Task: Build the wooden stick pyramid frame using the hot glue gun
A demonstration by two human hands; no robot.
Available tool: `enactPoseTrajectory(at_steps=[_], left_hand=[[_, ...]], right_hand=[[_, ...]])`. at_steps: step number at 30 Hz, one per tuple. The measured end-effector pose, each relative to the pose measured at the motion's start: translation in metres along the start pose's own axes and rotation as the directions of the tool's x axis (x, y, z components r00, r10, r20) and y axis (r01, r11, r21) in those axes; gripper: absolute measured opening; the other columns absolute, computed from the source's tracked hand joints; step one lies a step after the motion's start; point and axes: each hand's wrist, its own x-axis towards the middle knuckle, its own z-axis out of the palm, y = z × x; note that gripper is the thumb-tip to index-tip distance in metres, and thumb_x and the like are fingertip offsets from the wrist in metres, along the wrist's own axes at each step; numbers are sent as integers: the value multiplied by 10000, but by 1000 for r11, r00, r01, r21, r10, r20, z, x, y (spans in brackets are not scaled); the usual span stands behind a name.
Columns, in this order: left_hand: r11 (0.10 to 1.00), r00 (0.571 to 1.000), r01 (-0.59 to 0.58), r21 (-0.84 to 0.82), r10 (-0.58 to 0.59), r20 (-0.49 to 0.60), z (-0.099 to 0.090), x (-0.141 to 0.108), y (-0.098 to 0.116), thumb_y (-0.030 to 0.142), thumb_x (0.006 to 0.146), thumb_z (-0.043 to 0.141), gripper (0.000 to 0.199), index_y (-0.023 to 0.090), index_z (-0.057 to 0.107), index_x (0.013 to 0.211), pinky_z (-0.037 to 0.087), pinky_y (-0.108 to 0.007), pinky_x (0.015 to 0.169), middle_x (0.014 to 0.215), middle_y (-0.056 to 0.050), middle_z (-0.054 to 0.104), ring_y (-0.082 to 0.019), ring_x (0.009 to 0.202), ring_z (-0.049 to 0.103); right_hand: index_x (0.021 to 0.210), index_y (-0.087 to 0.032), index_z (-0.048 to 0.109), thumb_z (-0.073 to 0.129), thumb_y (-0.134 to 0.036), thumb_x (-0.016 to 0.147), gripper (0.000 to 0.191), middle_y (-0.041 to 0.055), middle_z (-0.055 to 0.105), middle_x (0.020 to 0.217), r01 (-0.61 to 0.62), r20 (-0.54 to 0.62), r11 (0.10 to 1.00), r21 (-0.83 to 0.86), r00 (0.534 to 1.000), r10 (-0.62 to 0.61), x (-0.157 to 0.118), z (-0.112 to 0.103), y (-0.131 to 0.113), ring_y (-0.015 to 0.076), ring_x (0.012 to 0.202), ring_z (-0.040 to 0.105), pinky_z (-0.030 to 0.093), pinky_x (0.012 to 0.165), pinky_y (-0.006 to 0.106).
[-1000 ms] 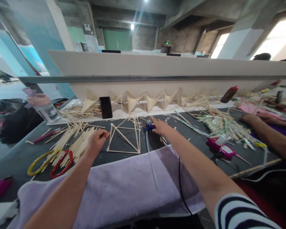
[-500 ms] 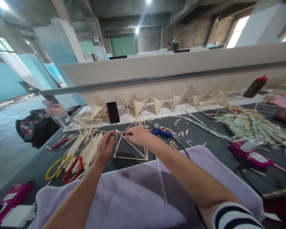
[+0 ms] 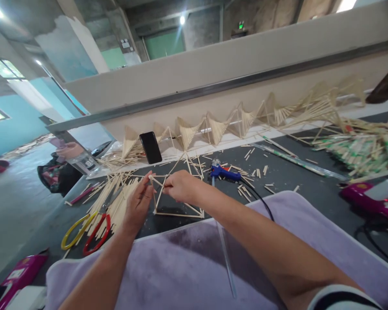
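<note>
1. Left hand (image 3: 139, 198): fingers half-curled at the frame's upper left corner; cannot tell whether it grips.
2. Right hand (image 3: 183, 186): fingertips pinched on a stick near that corner.
3. Open, angular frame of thin pale wooden sticks (image 3: 179, 215): on the dark tabletop, between lilac cloth and black phone (image 3: 151, 147).
4. Blue glue gun (image 3: 228, 173): right of frame.
5. Scissors with one yellow, one red handle (image 3: 97, 234): left, by loose sticks.
</note>
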Motion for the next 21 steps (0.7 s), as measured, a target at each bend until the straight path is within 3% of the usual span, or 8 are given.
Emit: enactPoseTrajectory(at_steps=[3, 5, 11, 16, 21], left_hand=[[1000, 999, -4, 5, 4, 43, -1, 1, 1, 368, 854, 445, 435, 215, 491, 1258, 419, -312, 894, 1202, -71, 573, -177, 947, 578], [1000, 999, -6, 5, 6, 42, -1, 3, -2, 368, 857, 443, 429, 197, 505, 1245, 397, -327, 926, 1107, -76, 616, -185, 955, 573], [1000, 997, -3, -25, 4, 74, -1, 5, -6, 356, 852, 465, 449, 187, 478, 1268, 429, -308, 839, 832, -36, 620, -159, 806, 571], [999, 996, -18, -28, 21, 83, -1, 4, -1, 344, 840, 487, 452, 183, 481, 1263, 443, -284, 772, 819, -31, 612, -145, 742, 559], [996, 996, -63, 56, 58, 73, -2, 5, 1, 327, 847, 479, 374, 180, 549, 1183, 426, -296, 826, 871, -43, 637, -155, 795, 577]], right_hand=[[682, -154, 710, 548, -238, 784, 210, 10, 577, 469, 56, -16, 998, -7, 998, -56, 2, 2, 2, 109, 466, 523, 310, 485, 216], [681, -152, 709, 545, -237, 787, 213, 17, 588, 481, 68, -25, 997, -24, 997, -69, 3, 4, 4, 112, 476, 531, 316, 491, 214], [718, -145, 707, 507, -217, 807, 230, 33, 620, 524, 47, 8, 996, -75, 999, -47, 3, 3, 3, 113, 495, 550, 325, 506, 209], [735, -138, 702, 499, -225, 811, 234, 49, 648, 579, 27, -3, 993, -114, 1000, -28, 1, 1, 2, 116, 524, 565, 330, 506, 208], [730, -134, 703, 496, -191, 789, 223, 65, 665, 615, 46, -20, 991, -129, 999, -49, 0, 3, 1, 130, 561, 574, 328, 504, 217]])
